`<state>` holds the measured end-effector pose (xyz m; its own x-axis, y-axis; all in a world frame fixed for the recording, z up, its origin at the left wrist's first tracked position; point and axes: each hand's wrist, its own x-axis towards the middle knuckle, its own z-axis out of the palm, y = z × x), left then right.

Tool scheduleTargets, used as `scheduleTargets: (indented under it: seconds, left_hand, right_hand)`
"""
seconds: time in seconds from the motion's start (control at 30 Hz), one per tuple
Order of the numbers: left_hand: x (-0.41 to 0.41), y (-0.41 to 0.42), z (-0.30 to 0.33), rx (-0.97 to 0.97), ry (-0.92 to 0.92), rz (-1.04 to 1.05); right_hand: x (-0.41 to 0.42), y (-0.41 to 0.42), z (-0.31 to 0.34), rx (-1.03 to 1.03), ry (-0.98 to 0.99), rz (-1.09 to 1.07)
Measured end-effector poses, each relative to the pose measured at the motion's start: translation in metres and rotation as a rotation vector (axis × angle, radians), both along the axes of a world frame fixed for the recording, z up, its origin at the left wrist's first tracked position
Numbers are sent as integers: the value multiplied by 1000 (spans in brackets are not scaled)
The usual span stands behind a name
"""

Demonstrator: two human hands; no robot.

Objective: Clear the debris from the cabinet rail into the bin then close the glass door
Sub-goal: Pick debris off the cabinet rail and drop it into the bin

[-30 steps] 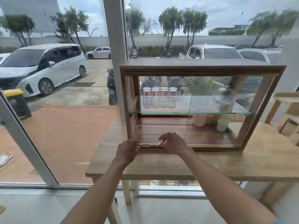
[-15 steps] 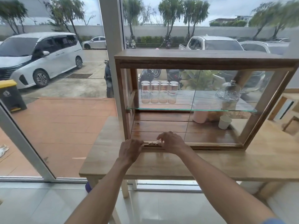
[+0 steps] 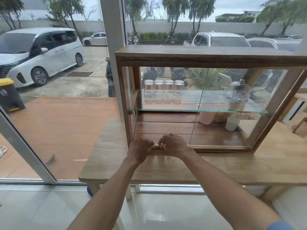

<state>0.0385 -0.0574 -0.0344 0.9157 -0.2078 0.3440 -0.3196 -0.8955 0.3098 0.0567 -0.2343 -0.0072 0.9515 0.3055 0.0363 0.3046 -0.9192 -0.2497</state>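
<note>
The wooden cabinet (image 3: 199, 55) stands on a wooden table (image 3: 249, 166). Its glass door (image 3: 224, 133) covers the right half, and the left half is open. Along the cabinet's bottom front runs the rail (image 3: 219, 148). My left hand (image 3: 139, 151) and my right hand (image 3: 173, 145) rest on the rail's left part, close together, fingers curled. Between their fingertips lies a small clump of pale debris (image 3: 156, 145), which both hands touch. The rail under the hands is hidden.
A glass shelf (image 3: 166, 110) carries several upturned glasses (image 3: 163, 92) and a glass-domed jar (image 3: 236, 97). A pink cup (image 3: 206, 117) and a white cup (image 3: 232, 124) stand below. Outside the window are a yellow-lidded black bin (image 3: 8, 95) and parked cars. Something blue (image 3: 89, 190) shows under the table.
My hands have slid toward each other along the rail, closing the gap and bunching the debris between them. The view has shifted slightly closer and to the left.
</note>
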Motion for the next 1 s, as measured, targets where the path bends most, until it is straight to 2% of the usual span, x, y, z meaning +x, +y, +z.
scheduleTargets:
  seconds: [0.1, 0.27, 0.47, 0.7, 1.0]
  left_hand:
    - [1, 0, 0, -21, 13, -7]
    - [6, 4, 2, -119, 133, 33]
    - [17, 4, 13, -98, 236, -32]
    - [17, 4, 9, -5, 171, -83]
    - [13, 16, 16, -195, 146, 61]
  right_hand:
    - [1, -1, 1, 22, -9, 24]
    - [2, 1, 1, 53, -7, 40]
    - [5, -1, 3, 72, 12, 44]
    - [7, -4, 2, 100, -15, 51]
    - [7, -8, 11, 245, -30, 13]
